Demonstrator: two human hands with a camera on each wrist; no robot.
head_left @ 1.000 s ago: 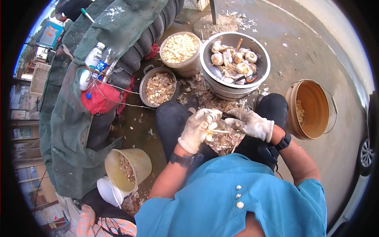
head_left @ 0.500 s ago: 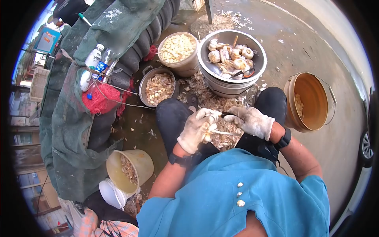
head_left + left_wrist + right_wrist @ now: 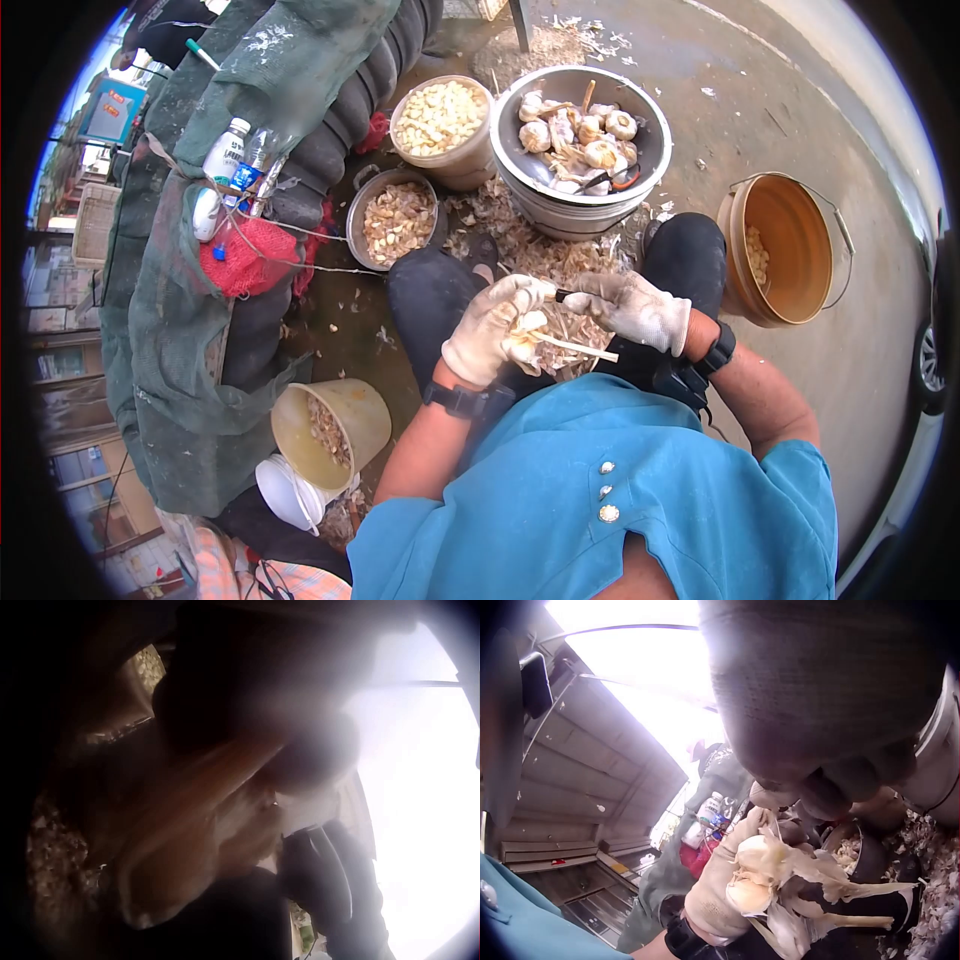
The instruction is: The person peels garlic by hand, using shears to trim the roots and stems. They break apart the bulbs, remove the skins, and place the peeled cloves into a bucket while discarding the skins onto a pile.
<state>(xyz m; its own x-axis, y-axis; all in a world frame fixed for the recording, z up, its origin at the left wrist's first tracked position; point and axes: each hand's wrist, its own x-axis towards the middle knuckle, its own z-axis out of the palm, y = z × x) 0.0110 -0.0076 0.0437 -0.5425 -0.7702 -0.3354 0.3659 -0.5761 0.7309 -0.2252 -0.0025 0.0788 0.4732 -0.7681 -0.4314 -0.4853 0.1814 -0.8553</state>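
Observation:
My gloved left hand [image 3: 488,332] holds a partly peeled garlic bulb [image 3: 526,338], its long pale stalk [image 3: 582,348] pointing right. Close up in the right wrist view, the bulb [image 3: 761,862] shows bare cloves and loose, papery skin. My gloved right hand [image 3: 640,312] grips a small dark tool [image 3: 562,296] just above the bulb, near the left fingertips; its working end is hidden. The back of that hand [image 3: 817,697] fills the top of the right wrist view. The left wrist view is dark and blurred.
Ahead, a metal bowl [image 3: 648,110] of whole garlic bulbs sits on a bucket, beside a tub [image 3: 480,170] of peeled cloves and a pot [image 3: 360,235] of unpeeled cloves. A brown bucket [image 3: 805,240] lies at the right, a tipped cream bucket [image 3: 370,415] at the left. Skins [image 3: 520,230] litter the ground.
The garlic stalk has swung from the right hand's fingers to point lower right. Both hands stay close together, and the head view has shifted slightly.

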